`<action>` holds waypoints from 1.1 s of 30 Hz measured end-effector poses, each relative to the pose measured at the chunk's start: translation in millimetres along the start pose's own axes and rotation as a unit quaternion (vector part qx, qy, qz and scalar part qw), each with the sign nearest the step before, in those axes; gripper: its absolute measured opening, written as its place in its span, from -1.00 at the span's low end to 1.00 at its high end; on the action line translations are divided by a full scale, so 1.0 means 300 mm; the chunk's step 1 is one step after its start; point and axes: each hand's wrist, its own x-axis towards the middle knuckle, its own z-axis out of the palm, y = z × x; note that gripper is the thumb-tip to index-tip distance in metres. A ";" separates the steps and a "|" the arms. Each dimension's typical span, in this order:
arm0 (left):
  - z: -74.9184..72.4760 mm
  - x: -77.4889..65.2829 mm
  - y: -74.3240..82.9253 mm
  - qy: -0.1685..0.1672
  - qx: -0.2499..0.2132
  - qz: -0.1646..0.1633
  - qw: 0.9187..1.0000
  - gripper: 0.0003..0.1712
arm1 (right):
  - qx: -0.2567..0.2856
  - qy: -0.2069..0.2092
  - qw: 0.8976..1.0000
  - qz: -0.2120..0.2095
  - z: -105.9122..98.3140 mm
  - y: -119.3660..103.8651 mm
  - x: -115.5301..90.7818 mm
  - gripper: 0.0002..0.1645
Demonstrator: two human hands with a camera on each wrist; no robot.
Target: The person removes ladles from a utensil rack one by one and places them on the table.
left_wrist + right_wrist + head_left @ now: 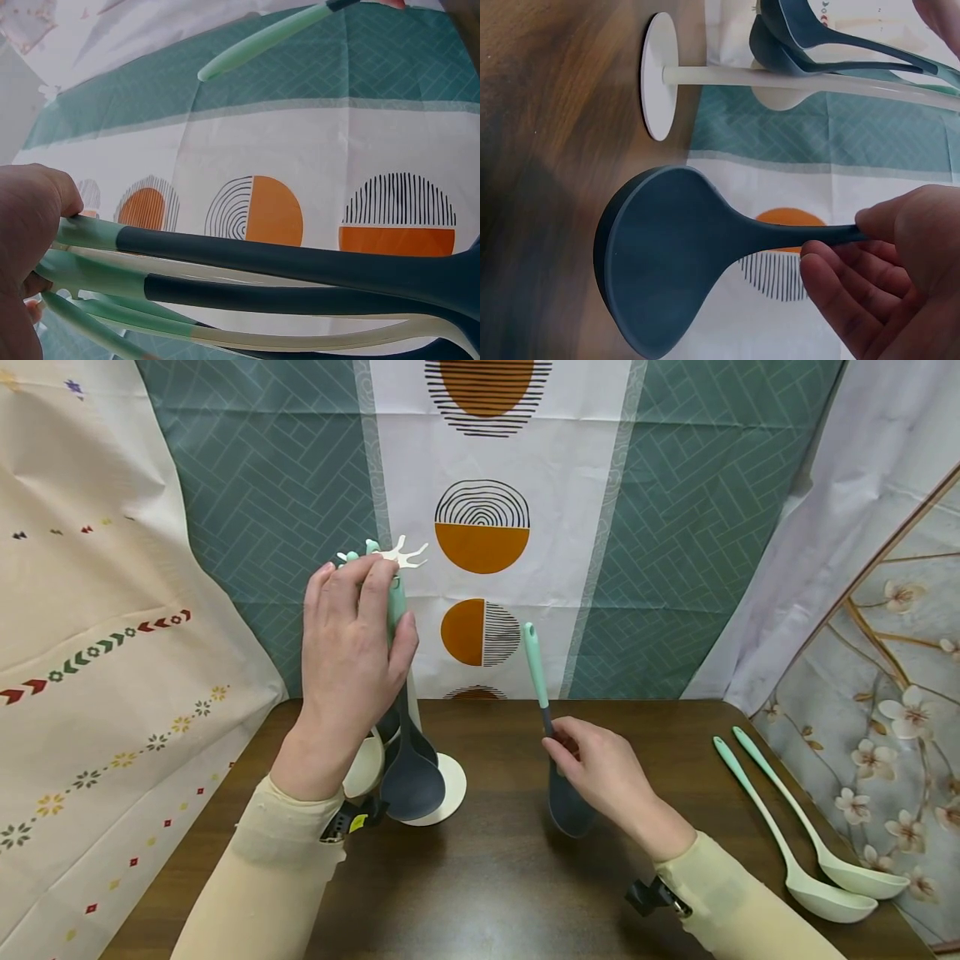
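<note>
Across the back hangs one printed cloth [487, 585], teal herringbone on both flanks, four round motifs of orange and black line running down its white middle. Below it, one desk [510, 893], dark wood grain with a soft shine. Left of centre rises one stand [727, 76], pale post on a flat round base, and it's crowded: at least four handles [97, 271] bunch there, mint at the ends. Two pale ladles [828, 900] lie side by side on the right, smooth, round-bowled, mint-handled. And look at the one in play: a single slate ladle [667, 262], matte, broad in the bowl, mint handle up and leaning left, bowl low at the desk, right of the stand and apart from it; touching the wood or not, can't tell. The right hand's grip [603, 768] has it, closed to a pinch on the dark neck. Up top, the left hand's grip [348, 618] bends over the handle ends beside white prongs [401, 557]; how tightly closed, I can't tell.
</note>
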 end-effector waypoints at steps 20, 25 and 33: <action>0.003 0.000 -0.001 0.001 -0.003 -0.002 1.000 -0.49 | -0.022 0.000 1.000 0.018 -0.027 0.051 -0.027 -0.89; 0.003 0.000 0.000 -0.002 -0.001 -0.001 1.000 -0.48 | -0.027 0.002 0.999 0.024 -0.030 0.074 -0.037 -0.89; 0.004 -0.002 0.001 0.008 -0.004 0.002 1.000 -0.50 | -0.028 0.004 0.999 0.035 -0.038 0.104 -0.054 -0.90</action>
